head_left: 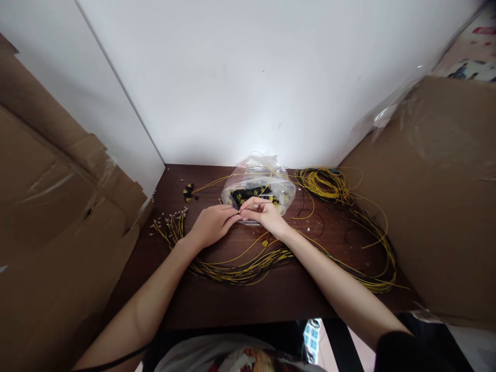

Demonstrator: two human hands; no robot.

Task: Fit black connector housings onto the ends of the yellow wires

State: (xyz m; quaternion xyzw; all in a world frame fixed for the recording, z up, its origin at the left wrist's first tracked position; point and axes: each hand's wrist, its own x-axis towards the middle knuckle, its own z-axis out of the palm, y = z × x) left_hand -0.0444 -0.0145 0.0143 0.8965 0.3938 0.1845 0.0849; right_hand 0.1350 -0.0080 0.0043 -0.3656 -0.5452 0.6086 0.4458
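Note:
My left hand [211, 225] and my right hand [265, 213] meet fingertip to fingertip over the dark wooden table [217, 299], just in front of a clear plastic bag [258, 181] of small black and yellow connectors. Both hands are pinched shut on a small piece with a thin yellow wire, too small to make out clearly. A long bundle of yellow wires [240, 271] lies under my wrists, its terminal ends fanned out at the left [170, 222].
A coil of yellow wire [325, 183] sits at the back right, trailing in a loop [377, 258] toward the right edge. A few loose connectors [188, 192] lie at the back left. Cardboard sheets [58, 217] [437, 196] flank the table; a white wall stands behind.

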